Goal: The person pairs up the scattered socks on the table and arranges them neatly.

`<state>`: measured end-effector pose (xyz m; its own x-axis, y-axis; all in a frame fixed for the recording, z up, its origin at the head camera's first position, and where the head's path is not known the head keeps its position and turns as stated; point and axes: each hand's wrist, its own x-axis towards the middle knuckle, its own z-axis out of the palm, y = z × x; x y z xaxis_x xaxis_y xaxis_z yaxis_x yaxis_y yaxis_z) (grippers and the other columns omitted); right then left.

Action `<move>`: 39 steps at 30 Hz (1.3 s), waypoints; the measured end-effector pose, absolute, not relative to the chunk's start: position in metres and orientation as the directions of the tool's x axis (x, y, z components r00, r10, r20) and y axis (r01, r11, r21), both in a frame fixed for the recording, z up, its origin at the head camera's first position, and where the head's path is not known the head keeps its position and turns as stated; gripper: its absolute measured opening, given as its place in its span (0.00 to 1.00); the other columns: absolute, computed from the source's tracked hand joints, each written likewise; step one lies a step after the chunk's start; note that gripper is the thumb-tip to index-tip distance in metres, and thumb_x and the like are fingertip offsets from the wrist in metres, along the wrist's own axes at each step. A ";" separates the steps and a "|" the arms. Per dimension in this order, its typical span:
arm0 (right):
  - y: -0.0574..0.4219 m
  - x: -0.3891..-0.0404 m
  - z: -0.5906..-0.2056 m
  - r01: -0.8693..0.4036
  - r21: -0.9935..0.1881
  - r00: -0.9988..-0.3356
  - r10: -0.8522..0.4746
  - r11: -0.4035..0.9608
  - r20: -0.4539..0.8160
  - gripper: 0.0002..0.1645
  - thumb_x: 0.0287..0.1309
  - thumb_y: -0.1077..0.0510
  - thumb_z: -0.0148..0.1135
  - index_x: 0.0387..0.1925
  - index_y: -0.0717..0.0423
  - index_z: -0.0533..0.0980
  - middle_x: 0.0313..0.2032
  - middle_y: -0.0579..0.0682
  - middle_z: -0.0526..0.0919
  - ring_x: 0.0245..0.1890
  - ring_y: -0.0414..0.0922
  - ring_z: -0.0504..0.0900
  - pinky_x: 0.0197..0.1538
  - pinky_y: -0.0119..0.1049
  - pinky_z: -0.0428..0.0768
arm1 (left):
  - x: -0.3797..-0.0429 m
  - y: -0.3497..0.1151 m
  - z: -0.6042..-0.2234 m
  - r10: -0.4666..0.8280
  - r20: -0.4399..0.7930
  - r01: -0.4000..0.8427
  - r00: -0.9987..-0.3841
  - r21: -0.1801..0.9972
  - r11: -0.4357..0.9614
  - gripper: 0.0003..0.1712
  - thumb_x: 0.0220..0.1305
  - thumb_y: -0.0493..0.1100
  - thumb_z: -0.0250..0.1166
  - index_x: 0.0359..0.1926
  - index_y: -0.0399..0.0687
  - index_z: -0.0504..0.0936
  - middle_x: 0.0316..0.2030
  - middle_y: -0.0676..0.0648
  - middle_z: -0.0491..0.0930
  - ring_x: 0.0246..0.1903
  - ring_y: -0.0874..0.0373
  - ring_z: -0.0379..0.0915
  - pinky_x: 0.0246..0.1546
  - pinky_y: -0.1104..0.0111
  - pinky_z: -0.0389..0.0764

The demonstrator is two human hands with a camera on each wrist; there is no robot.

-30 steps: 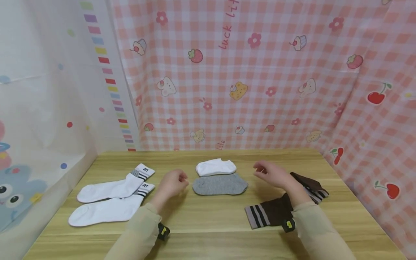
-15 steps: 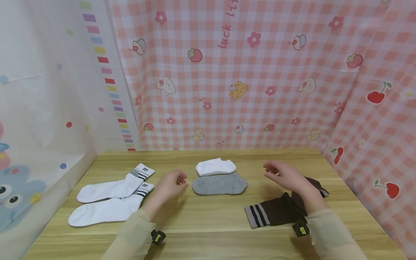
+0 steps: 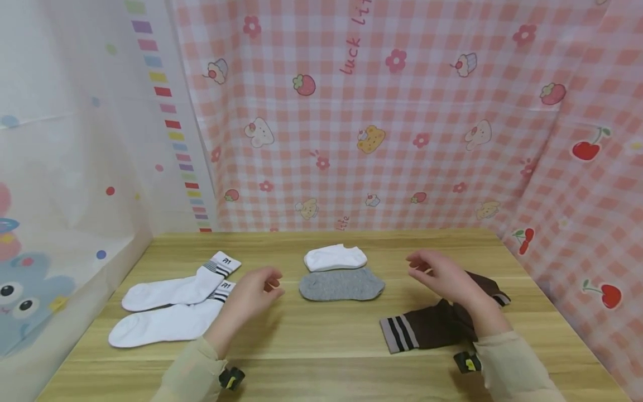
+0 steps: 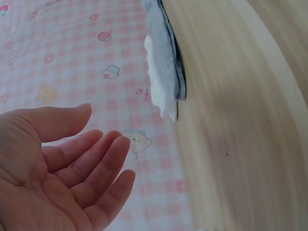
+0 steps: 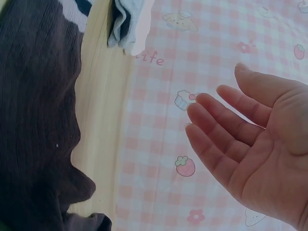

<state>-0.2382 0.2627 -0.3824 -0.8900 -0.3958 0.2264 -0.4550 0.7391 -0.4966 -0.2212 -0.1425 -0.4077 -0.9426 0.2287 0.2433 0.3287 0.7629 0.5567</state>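
My left hand (image 3: 253, 293) hovers over the table between the white crew socks and the grey sock, its fingers loosely bent and nothing in them. My right hand (image 3: 442, 276), also holding nothing, hangs relaxed above the brown striped socks (image 3: 432, 326), and its forearm hides part of them. A grey ankle sock (image 3: 341, 285) lies flat at the middle, with a white ankle sock (image 3: 335, 258) right behind it. To the left are two white crew socks (image 3: 161, 324) with black stripes at the cuffs, one partly overlapping the other. Both wrist views show bare palms with relaxed fingers.
The wooden table (image 3: 321, 340) ends at a pink checked cloth (image 3: 321, 128) hanging behind it. A pale printed sheet (image 3: 75, 156) closes off the left side, and checked cloth (image 3: 577, 212) the right.
The right hand has shifted to the right, away from the grey and white ankle socks. My left hand has drawn slightly left and back. The socks lie where they were.
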 end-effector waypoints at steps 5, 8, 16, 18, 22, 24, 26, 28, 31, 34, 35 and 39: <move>0.258 -0.239 -0.386 -0.446 -0.513 -0.894 -0.388 0.733 0.223 0.17 0.66 0.60 0.62 0.53 0.65 0.77 0.46 0.58 0.83 0.45 0.52 0.82 0.49 0.53 0.80 | -0.212 -0.152 -0.405 0.213 0.274 0.330 -0.938 0.515 0.791 0.15 0.57 0.36 0.72 0.46 0.38 0.82 0.37 0.46 0.84 0.37 0.52 0.82 0.41 0.57 0.81; 0.254 -0.239 -0.387 -0.451 -0.514 -0.892 -0.390 0.730 0.228 0.17 0.66 0.60 0.62 0.54 0.64 0.77 0.46 0.56 0.83 0.45 0.51 0.81 0.48 0.52 0.80 | -0.207 -0.158 -0.402 0.204 0.293 0.331 -0.934 0.500 0.800 0.17 0.58 0.36 0.72 0.48 0.38 0.82 0.38 0.44 0.84 0.38 0.50 0.82 0.42 0.55 0.81; 0.241 -0.236 -0.388 -0.502 -0.510 -0.865 -0.401 0.698 0.302 0.16 0.65 0.63 0.63 0.53 0.64 0.77 0.44 0.54 0.83 0.43 0.49 0.82 0.46 0.50 0.82 | -0.200 -0.178 -0.399 0.186 0.368 0.349 -0.911 0.449 0.823 0.19 0.56 0.35 0.72 0.50 0.35 0.81 0.40 0.42 0.84 0.42 0.46 0.81 0.45 0.52 0.79; 0.238 -0.235 -0.387 -0.523 -0.507 -0.852 -0.411 0.685 0.325 0.16 0.65 0.64 0.63 0.53 0.64 0.77 0.45 0.56 0.83 0.43 0.50 0.82 0.46 0.49 0.82 | -0.199 -0.184 -0.399 0.181 0.383 0.350 -0.906 0.437 0.829 0.20 0.56 0.35 0.72 0.50 0.35 0.81 0.41 0.41 0.84 0.43 0.45 0.80 0.46 0.51 0.79; 0.232 -0.236 -0.389 -0.557 -0.497 -0.830 -0.422 0.665 0.365 0.17 0.64 0.64 0.63 0.53 0.63 0.77 0.46 0.55 0.83 0.44 0.49 0.82 0.46 0.47 0.82 | -0.196 -0.195 -0.399 0.169 0.404 0.351 -0.899 0.433 0.830 0.20 0.57 0.35 0.71 0.51 0.33 0.80 0.42 0.39 0.84 0.44 0.43 0.80 0.47 0.50 0.78; 0.230 -0.237 -0.390 -0.571 -0.495 -0.820 -0.428 0.655 0.381 0.17 0.64 0.64 0.64 0.54 0.64 0.77 0.46 0.56 0.83 0.44 0.50 0.83 0.46 0.47 0.82 | -0.195 -0.199 -0.398 0.162 0.410 0.347 -0.897 0.431 0.833 0.20 0.58 0.35 0.70 0.51 0.32 0.80 0.43 0.38 0.84 0.44 0.43 0.80 0.47 0.49 0.77; 0.227 -0.238 -0.391 -0.582 -0.495 -0.812 -0.432 0.646 0.392 0.18 0.64 0.65 0.64 0.54 0.64 0.76 0.46 0.56 0.83 0.44 0.50 0.83 0.46 0.48 0.82 | -0.194 -0.204 -0.398 0.151 0.411 0.338 -0.899 0.433 0.835 0.20 0.59 0.36 0.70 0.52 0.32 0.80 0.43 0.37 0.83 0.44 0.42 0.80 0.47 0.48 0.77; 0.224 -0.238 -0.391 -0.588 -0.498 -0.808 -0.437 0.638 0.394 0.17 0.63 0.65 0.64 0.54 0.65 0.76 0.47 0.56 0.83 0.44 0.51 0.82 0.47 0.48 0.82 | -0.193 -0.208 -0.398 0.139 0.411 0.328 -0.901 0.433 0.840 0.20 0.59 0.36 0.70 0.52 0.32 0.80 0.44 0.36 0.83 0.44 0.41 0.80 0.48 0.48 0.77; 0.221 -0.239 -0.392 -0.593 -0.507 -0.805 -0.445 0.626 0.393 0.17 0.64 0.65 0.63 0.53 0.64 0.76 0.47 0.57 0.83 0.44 0.51 0.82 0.47 0.49 0.82 | -0.193 -0.214 -0.398 0.122 0.405 0.308 -0.906 0.432 0.848 0.20 0.60 0.38 0.70 0.52 0.32 0.80 0.44 0.36 0.83 0.45 0.40 0.79 0.47 0.47 0.76; 0.218 -0.239 -0.393 -0.596 -0.514 -0.803 -0.453 0.617 0.387 0.17 0.63 0.65 0.64 0.53 0.63 0.76 0.47 0.57 0.82 0.44 0.50 0.82 0.47 0.50 0.82 | -0.193 -0.221 -0.399 0.112 0.401 0.290 -0.909 0.418 0.861 0.19 0.59 0.37 0.70 0.51 0.33 0.80 0.43 0.35 0.83 0.44 0.40 0.79 0.46 0.47 0.77; 0.218 -0.240 -0.393 -0.597 -0.515 -0.802 -0.456 0.615 0.385 0.17 0.63 0.65 0.64 0.53 0.63 0.77 0.47 0.57 0.82 0.44 0.50 0.82 0.46 0.50 0.82 | -0.193 -0.223 -0.400 0.107 0.397 0.282 -0.911 0.414 0.866 0.19 0.59 0.37 0.70 0.51 0.33 0.80 0.42 0.35 0.83 0.44 0.40 0.79 0.45 0.47 0.77; 0.217 -0.239 -0.395 -0.598 -0.513 -0.801 -0.466 0.616 0.374 0.17 0.62 0.66 0.65 0.53 0.63 0.77 0.46 0.56 0.83 0.43 0.50 0.82 0.45 0.50 0.82 | -0.193 -0.232 -0.404 0.099 0.394 0.268 -0.914 0.402 0.876 0.19 0.58 0.36 0.70 0.50 0.32 0.80 0.41 0.35 0.82 0.43 0.39 0.79 0.43 0.47 0.77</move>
